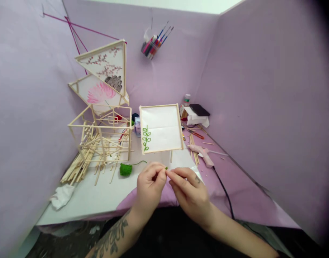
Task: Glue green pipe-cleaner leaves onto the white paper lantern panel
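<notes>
My left hand (151,182) and my right hand (190,190) meet fingertip to fingertip above the front edge of the table. Both are closed in a pinch on a small piece of green yarn (166,168), most of it hidden by the fingers. A ball of green yarn (125,169) lies left of my left hand, its loose tail curling right. Behind my hands stands a square wooden frame with white paper (161,129), tilted slightly. Green leafy loops on a stem (146,138) run up its lower left side.
At left stands a wooden stick framework (100,126) among bundled sticks (78,163) and a crumpled white tissue (61,196). Painted panels (105,71) hang above it. At right lie a pink glue gun (203,153) with black cord and orange-handled pliers (198,134). A brush cup (151,47) hangs on the wall.
</notes>
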The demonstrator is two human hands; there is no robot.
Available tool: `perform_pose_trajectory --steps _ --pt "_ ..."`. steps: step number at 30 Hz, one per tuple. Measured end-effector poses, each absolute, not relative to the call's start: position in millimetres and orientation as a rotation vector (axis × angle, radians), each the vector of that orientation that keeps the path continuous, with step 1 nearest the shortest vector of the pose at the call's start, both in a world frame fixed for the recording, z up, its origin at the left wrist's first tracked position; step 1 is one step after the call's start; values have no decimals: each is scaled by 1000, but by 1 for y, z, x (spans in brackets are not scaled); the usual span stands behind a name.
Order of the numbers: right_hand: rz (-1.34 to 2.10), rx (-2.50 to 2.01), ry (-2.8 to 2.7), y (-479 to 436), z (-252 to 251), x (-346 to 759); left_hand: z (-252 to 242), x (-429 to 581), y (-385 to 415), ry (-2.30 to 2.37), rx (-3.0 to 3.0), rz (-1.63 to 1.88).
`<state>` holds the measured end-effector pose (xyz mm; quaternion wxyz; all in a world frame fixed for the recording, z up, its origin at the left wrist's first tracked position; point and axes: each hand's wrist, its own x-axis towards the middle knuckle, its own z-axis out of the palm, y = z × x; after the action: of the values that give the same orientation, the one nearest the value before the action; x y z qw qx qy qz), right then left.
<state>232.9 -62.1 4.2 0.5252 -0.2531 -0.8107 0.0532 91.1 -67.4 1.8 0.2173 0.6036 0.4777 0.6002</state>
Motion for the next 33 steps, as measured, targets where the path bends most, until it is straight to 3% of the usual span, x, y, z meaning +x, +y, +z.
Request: perform_pose_trajectory --steps 17,20,26,33 --pt "78 -672 -1858 -43 -9 236 6 86 -78 1261 1932 1363" --pt "360 -719 -1743 -42 -9 236 6 87 -78 1274 1930 1348" --pt "1385 -842 -1053 -36 -12 224 3 91 -69 1353 1775 1430" --pt "1536 -874 -894 -37 -14 217 -4 92 -67 1416 1827 1501"
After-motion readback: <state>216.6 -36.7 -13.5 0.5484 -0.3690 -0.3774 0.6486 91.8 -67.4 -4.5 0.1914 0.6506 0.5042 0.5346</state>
